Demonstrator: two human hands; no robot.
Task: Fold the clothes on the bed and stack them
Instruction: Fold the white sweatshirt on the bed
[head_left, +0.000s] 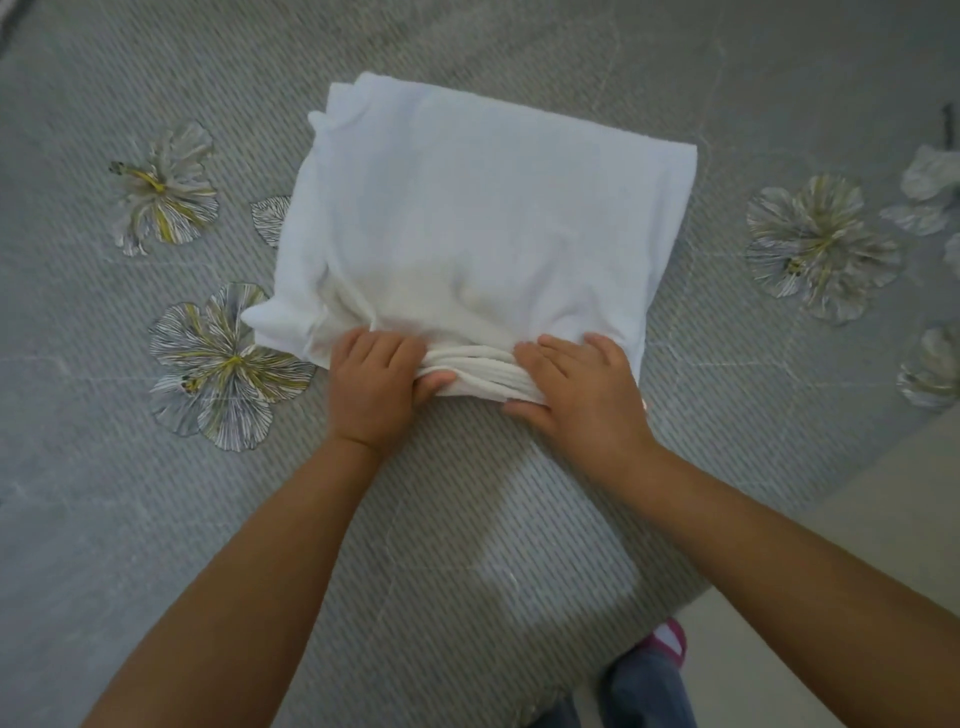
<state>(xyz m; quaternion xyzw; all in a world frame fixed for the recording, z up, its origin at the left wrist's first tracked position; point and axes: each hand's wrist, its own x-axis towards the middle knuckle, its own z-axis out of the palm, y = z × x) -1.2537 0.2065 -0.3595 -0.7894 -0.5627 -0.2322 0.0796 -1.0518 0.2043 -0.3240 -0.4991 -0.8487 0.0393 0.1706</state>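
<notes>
White folded cotton garment (483, 234) lies on the grey flower-printed bedspread (156, 467).
The left hand (376, 387) pinches its bunched near edge; the right hand (582, 387) grips that edge beside it.

white garment (483, 223): folded into a rough rectangle, lying on the bed (156, 493) | near edge: bunched into layered folds | left hand (371, 387): grips the near edge, thumb under, fingers on top | right hand (576, 384): fingers spread over the same edge, thumb tucked below | bedcover: grey, striped, flower prints (218, 364)
</notes>
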